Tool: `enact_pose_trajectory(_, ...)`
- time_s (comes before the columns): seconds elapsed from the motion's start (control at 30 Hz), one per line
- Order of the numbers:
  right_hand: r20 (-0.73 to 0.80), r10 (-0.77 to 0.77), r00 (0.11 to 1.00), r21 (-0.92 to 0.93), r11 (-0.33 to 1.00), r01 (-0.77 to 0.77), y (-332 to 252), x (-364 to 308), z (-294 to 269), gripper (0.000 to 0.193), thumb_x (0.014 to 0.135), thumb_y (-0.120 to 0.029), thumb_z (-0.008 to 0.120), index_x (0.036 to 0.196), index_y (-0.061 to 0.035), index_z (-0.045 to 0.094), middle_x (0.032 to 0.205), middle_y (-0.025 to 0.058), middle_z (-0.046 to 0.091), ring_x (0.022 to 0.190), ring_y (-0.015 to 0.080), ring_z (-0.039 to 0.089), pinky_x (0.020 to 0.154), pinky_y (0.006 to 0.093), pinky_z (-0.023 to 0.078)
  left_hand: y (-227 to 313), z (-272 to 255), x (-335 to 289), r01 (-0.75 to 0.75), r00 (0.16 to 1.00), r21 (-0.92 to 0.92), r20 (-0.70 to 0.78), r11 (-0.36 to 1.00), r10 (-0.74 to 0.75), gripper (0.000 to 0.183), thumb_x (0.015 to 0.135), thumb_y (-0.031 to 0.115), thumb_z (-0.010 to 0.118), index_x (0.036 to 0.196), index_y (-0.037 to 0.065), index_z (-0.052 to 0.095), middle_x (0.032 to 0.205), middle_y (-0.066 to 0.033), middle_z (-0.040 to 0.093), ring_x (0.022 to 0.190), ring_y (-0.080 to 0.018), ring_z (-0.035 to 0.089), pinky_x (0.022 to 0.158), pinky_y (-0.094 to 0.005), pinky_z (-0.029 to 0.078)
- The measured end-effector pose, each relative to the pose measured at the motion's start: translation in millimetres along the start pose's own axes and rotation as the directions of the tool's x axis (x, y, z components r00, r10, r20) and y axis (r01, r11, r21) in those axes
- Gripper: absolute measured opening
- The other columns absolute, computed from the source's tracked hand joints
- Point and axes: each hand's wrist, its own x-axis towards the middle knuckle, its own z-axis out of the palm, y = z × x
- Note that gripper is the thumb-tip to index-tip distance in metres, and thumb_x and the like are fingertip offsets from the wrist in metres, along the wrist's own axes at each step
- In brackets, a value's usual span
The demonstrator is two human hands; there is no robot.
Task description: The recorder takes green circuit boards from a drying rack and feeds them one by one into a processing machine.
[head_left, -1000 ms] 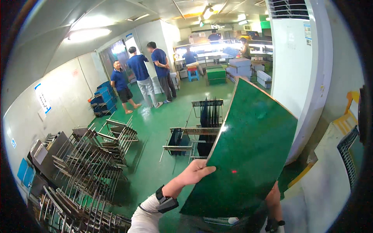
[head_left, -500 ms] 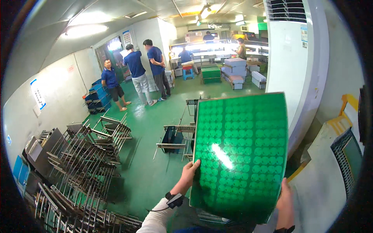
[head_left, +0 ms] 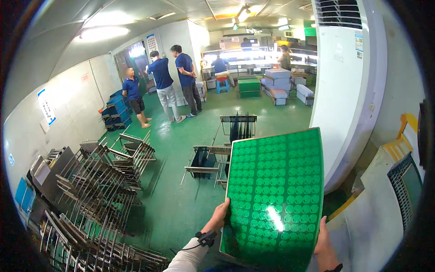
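Note:
A large green panel printed with rows of small round patterns is held up in front of me, its face tilted toward me and a bright glare streak on it. It looks like a sheet of circuit boards. My left hand grips its left edge, thumb on the front side. At the lower right edge my right hand is closed round the panel. The fingers of both hands are partly hidden behind it. Just beyond the panel stands a metal rack with dark sheets in it.
Stacked metal rack frames crowd the left side. A tall white cabinet rises at the right, beside a pale machine. Three people in blue shirts stand at the far left near blue crates. Boxes are piled farther back.
The panel and both hands have come down a little, and its top edge has dropped and tilts differently. The glare streak has shifted lower. The person at far left has turned the head.

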Motion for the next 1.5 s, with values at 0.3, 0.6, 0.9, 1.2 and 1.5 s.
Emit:
enact_pose_trajectory(0.3, 0.059, -0.086, 0.995, 0.027, 0.996, 0.085, 4.9, 6.3, 0.3, 0.073, 0.097, -0.063, 0.033, 0.143, -0.0078, 0.041, 0.139, 0.0140, 0.051, 0.120, 0.0328, 0.053, 0.100, 0.0499, 0.045, -10.2, 1.9, -2.2, 0.060, 0.998, -0.009, -0.018, 0.998, -0.060, 0.067, 0.097, 0.057, 0.045, 0.130, -0.001, 0.054, 0.123, -0.0119, 0.062, 0.106, -0.0248, 0.061, 0.091, -0.0408, 0.049)
enact_pose_trajectory(0.6, 0.060, -0.084, 0.995, 0.081, 0.994, 0.079, 6.7, 1.9, 14.5, 0.068, 0.097, -0.061, 0.038, 0.140, -0.0085, 0.045, 0.135, 0.0118, 0.054, 0.116, 0.0315, 0.056, 0.099, 0.0482, 0.046, -17.9, -4.1, 4.3, 0.107, 0.993, -0.019, 0.042, 0.994, -0.106, 0.073, 0.095, 0.065, 0.042, 0.133, 0.005, 0.053, 0.124, -0.0092, 0.062, 0.106, -0.0242, 0.060, 0.091, -0.0428, 0.049)
enact_pose_trajectory(0.9, -0.036, -0.168, 0.985, -0.044, 0.985, 0.166, 4.0, -9.2, 14.4, 0.068, 0.099, -0.060, 0.032, 0.136, -0.0059, 0.048, 0.126, 0.0117, 0.060, 0.108, 0.0287, 0.060, 0.093, 0.0455, 0.050, -18.4, 5.3, 1.8, 0.133, 0.987, -0.033, 0.098, 0.991, -0.129, 0.073, 0.094, 0.066, 0.040, 0.131, 0.005, 0.055, 0.122, -0.0085, 0.063, 0.107, -0.0248, 0.059, 0.092, -0.0420, 0.048)
enact_pose_trajectory(1.2, -0.088, -0.096, 0.991, 0.007, 0.995, 0.097, 10.2, 1.9, -23.7, 0.069, 0.097, -0.062, 0.036, 0.133, -0.0054, 0.051, 0.120, 0.0116, 0.063, 0.100, 0.0218, 0.063, 0.086, 0.0395, 0.053, -13.9, 10.0, 1.0, 0.038, 0.980, -0.066, 0.199, 0.997, -0.024, 0.075, 0.096, 0.064, 0.039, 0.142, 0.005, 0.042, 0.142, -0.0117, 0.048, 0.124, -0.0291, 0.049, 0.104, -0.0459, 0.040)
enact_pose_trajectory(1.5, -0.015, -0.115, 0.993, -0.330, 0.938, 0.104, -69.3, 9.2, 43.6, 0.035, 0.096, -0.031, 0.059, 0.117, -0.0039, 0.065, 0.101, 0.0041, 0.070, 0.082, 0.0123, 0.065, 0.074, 0.0303, 0.053, -16.7, 16.1, -1.3, 0.032, 0.976, -0.106, 0.220, 0.994, -0.008, 0.074, 0.097, 0.062, 0.038, 0.145, 0.005, 0.038, 0.144, -0.0120, 0.045, 0.127, -0.0308, 0.047, 0.107, -0.0466, 0.037)
